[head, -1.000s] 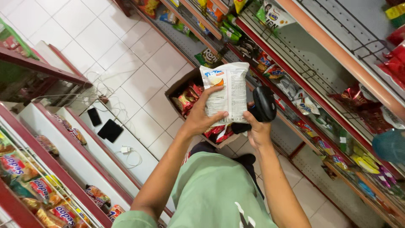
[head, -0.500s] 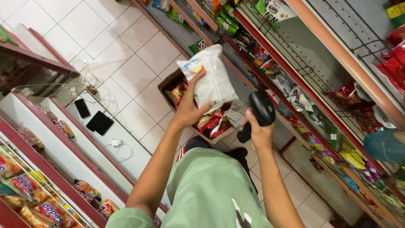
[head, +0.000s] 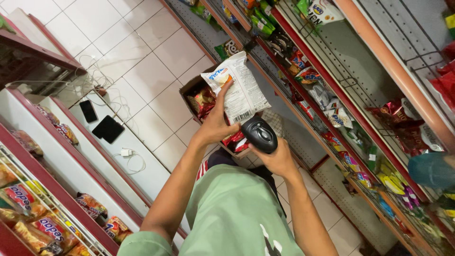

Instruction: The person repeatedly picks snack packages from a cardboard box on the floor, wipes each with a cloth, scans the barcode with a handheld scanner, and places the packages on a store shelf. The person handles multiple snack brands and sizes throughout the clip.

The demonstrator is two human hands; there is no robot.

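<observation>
— In the head view, what is held, and how is it turned?

— A white snack bag point(head: 235, 87) is gripped by the left hand point(head: 215, 124), with the thumb pressed on its face and the other fingers closed behind it. It is held up above an open cardboard box point(head: 204, 97) of red packets, in front of the shelf rack point(head: 332, 95). Its long axis is tilted: the top end points up and a little to the left, and the lower end with the printed stripes points down toward the black scanner point(head: 259, 134). The scanner is clasped by the fingers of the right hand point(head: 278, 159), and its head is seen just beside the lower edge of the bag, almost touching.

— What is changed from half a second before?

— The bag is now more upright, and its back side with the stripes is shown to the scanner. The scanner has been brought closer, from well to the right to directly under the bag. The box and the two dark phones point(head: 102, 122) on the white ledge have stayed in place.
</observation>
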